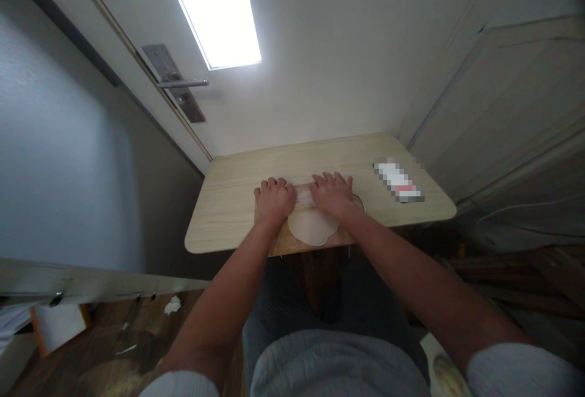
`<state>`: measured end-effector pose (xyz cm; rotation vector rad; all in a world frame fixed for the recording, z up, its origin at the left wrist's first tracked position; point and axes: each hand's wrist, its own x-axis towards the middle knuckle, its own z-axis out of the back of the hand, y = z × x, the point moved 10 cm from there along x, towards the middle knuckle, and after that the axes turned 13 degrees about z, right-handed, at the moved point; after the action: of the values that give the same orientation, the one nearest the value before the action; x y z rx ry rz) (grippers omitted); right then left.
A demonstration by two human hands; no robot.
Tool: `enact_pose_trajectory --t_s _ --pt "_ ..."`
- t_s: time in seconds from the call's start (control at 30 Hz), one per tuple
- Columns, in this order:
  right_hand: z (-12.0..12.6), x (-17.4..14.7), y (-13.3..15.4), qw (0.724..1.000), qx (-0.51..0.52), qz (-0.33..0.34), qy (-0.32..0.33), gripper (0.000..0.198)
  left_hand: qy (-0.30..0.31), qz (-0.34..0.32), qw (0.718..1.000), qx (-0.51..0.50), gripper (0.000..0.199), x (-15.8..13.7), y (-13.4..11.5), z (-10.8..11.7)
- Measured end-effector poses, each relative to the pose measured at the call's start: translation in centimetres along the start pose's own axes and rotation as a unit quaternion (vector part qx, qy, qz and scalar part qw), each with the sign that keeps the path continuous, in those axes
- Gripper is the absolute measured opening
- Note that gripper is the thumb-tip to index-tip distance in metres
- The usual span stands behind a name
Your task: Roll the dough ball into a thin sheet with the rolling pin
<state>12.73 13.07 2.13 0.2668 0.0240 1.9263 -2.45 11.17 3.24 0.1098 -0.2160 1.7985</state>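
Observation:
A flat, pale, rounded sheet of dough (pixel 313 228) lies on a wooden cutting board (pixel 284 244) at the table's near edge. Across the dough's far part runs a light wooden rolling pin (pixel 303 196), of which only the middle shows between my hands. My left hand (pixel 275 199) rests over the pin's left part, fingers bent down on its far side. Over the right part lies my right hand (pixel 333 194), its fingers likewise curved over the pin. The pin's ends are hidden under both hands. A thin metal loop (pixel 360 200) sticks out beside my right hand.
The board sits on a light wood-grain table (pixel 219 202) against a white door (pixel 320 80) with a metal handle (pixel 183 83). A phone-like object (pixel 397 180), blurred by pixels, lies on the table's right. Crumpled paper (pixel 172 305) is on the floor at left.

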Motion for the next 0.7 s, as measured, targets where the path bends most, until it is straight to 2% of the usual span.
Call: enact_pose_trajectory --t_s 0.7 --pt "-1.6 2.4 -1.0 0.998 0.004 -0.011 0.057 0.052 0.021 0.014 1.0 -0.012 0.043 2.5 0.0 -0.9"
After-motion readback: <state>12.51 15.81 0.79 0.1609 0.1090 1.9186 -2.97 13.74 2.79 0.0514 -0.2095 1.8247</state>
